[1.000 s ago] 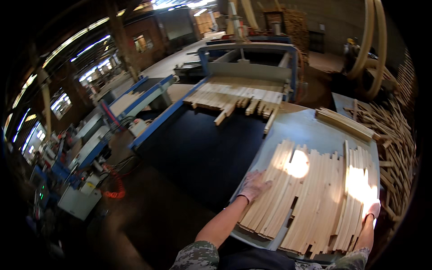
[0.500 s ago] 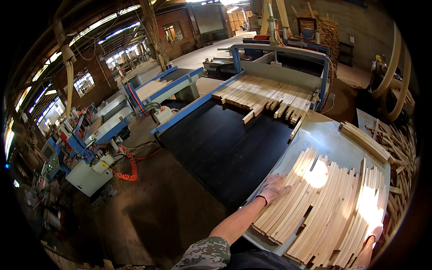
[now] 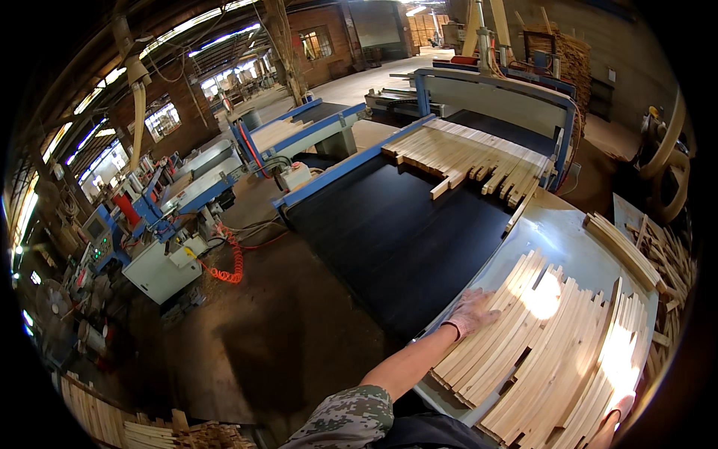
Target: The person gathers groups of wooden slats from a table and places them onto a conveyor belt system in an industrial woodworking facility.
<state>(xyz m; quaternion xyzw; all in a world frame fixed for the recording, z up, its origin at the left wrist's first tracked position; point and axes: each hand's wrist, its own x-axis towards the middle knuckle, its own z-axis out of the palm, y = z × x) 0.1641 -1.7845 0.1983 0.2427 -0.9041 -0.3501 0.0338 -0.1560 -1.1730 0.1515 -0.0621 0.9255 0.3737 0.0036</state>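
Head view, lower right: left hand (image 3: 473, 314) lies open against wooden strips (image 3: 559, 346); right hand (image 3: 621, 406), grip indeterminable. Uneven side pressure could buckle them.

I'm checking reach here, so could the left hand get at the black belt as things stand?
Probably yes: the left hand touches the leftmost slats, the belt lies just past the table, and nothing seems in the way.

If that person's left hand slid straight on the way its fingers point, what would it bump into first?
Most likely the leftmost wooden strips: the left hand points at them, and its fingertips already seem to touch them, though exact depth is unclear.
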